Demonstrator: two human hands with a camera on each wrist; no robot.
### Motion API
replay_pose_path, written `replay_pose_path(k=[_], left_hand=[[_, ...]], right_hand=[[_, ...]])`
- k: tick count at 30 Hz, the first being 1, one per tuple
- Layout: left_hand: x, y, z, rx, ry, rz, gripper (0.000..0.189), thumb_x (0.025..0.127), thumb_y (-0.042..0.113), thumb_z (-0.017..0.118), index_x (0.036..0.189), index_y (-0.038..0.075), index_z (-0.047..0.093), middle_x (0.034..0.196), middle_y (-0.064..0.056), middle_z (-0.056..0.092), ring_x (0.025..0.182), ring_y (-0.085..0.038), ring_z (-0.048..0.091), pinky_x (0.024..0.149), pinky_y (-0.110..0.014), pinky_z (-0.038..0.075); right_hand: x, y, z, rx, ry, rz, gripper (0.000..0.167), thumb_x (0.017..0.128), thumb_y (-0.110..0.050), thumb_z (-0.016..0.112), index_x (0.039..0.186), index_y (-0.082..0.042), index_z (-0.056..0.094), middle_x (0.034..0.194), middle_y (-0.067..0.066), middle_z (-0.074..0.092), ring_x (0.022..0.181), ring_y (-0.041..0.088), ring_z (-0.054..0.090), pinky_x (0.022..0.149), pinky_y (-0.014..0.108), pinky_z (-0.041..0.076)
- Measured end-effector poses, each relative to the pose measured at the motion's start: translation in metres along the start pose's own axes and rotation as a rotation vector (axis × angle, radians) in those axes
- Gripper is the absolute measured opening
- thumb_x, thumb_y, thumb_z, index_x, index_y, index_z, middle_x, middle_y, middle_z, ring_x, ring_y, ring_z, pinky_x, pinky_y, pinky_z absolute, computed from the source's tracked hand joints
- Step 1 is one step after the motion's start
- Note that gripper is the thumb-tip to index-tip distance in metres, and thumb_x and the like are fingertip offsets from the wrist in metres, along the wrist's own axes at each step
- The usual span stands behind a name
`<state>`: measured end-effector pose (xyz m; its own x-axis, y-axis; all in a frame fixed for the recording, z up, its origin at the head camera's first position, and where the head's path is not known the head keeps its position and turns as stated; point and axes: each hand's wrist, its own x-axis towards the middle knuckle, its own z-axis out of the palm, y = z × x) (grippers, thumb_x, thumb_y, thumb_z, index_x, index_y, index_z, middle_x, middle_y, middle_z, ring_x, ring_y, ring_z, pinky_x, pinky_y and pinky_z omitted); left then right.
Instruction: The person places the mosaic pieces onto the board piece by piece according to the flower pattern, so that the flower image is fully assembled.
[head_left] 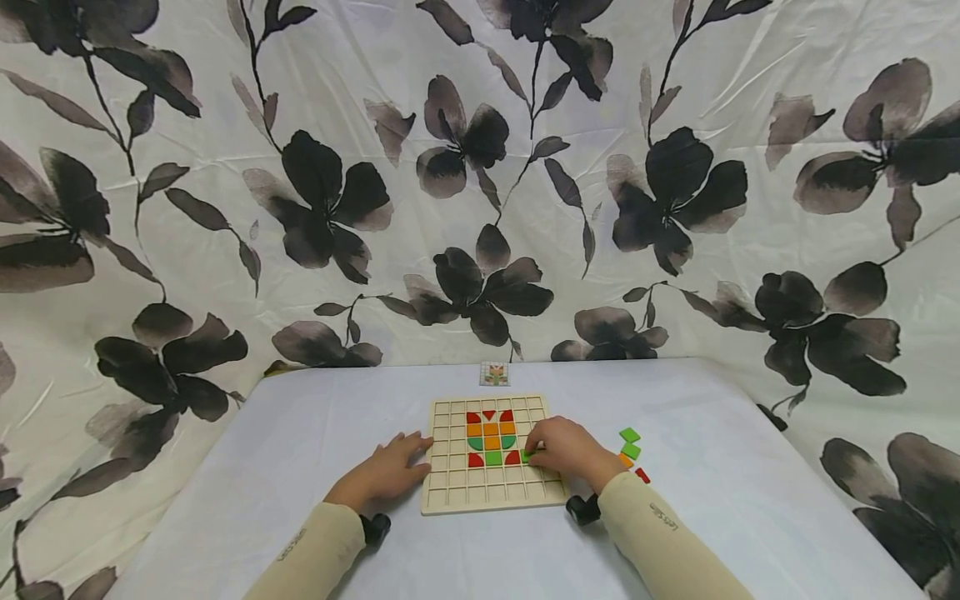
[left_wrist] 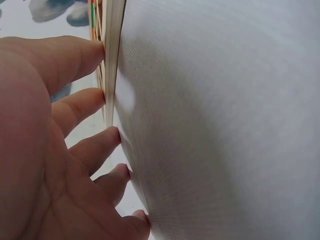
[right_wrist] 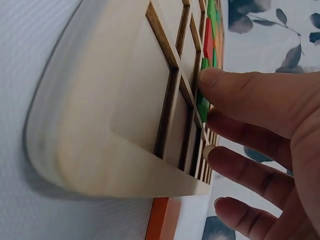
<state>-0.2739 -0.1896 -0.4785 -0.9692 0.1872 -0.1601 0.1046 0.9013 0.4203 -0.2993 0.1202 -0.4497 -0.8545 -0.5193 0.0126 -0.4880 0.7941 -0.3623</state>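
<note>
presently the right hand (head_left: 567, 452) pinches a green tile (head_left: 526, 457) at the grid board (head_left: 450, 425), the left hand (head_left: 388, 472), fingers spread, touches its left edge, loose tiles (head_left: 630, 451) lie rightward, and a card (head_left: 495, 374) lies behind.

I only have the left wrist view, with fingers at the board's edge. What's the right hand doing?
Observer: The right hand pinches a green piece at the board, just right of a red piece.
Operator: Any pieces lying off the board?
Observer: Yes: two loose green pieces, a loose orange piece and a loose red piece, to the board's right in the head view.
Operator: Anything past the board's far edge?
Observer: A small patterned card lies beyond it, near the far edge of the table.
</note>
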Motion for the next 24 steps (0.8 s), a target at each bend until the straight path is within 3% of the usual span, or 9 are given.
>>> replay_pose_path(k=[10,16,24], left_hand=[[-0.001,0.001,-0.001,-0.008,-0.008,-0.008,0.055,0.094,0.035,0.058,0.145,0.017,0.047,0.156,-0.013,0.036,0.147,-0.040,0.021,0.117,-0.063,0.015],[-0.001,0.003,-0.003,-0.004,-0.021,0.000,0.054,0.094,0.034,0.059,0.144,0.017,0.047,0.155,-0.014,0.036,0.147,-0.040,0.022,0.117,-0.062,0.016],[0.000,0.005,-0.009,0.028,-0.056,-0.011,0.055,0.094,0.036,0.058,0.145,0.019,0.046,0.156,-0.012,0.036,0.147,-0.039,0.023,0.116,-0.062,0.021]], right_hand=[[-0.002,0.003,-0.001,0.011,-0.002,-0.030,0.008,0.086,-0.018,0.072,0.092,-0.017,0.077,0.096,-0.005,0.069,0.096,0.016,0.062,0.092,0.040,0.051],[-0.009,0.011,-0.012,0.022,0.013,0.030,0.011,0.089,-0.020,0.070,0.098,-0.019,0.076,0.104,-0.005,0.069,0.102,0.018,0.060,0.097,0.042,0.049],[-0.022,0.030,-0.027,-0.006,0.000,0.120,0.009,0.086,-0.018,0.073,0.094,-0.020,0.075,0.100,-0.008,0.068,0.102,0.017,0.061,0.096,0.040,0.051]])
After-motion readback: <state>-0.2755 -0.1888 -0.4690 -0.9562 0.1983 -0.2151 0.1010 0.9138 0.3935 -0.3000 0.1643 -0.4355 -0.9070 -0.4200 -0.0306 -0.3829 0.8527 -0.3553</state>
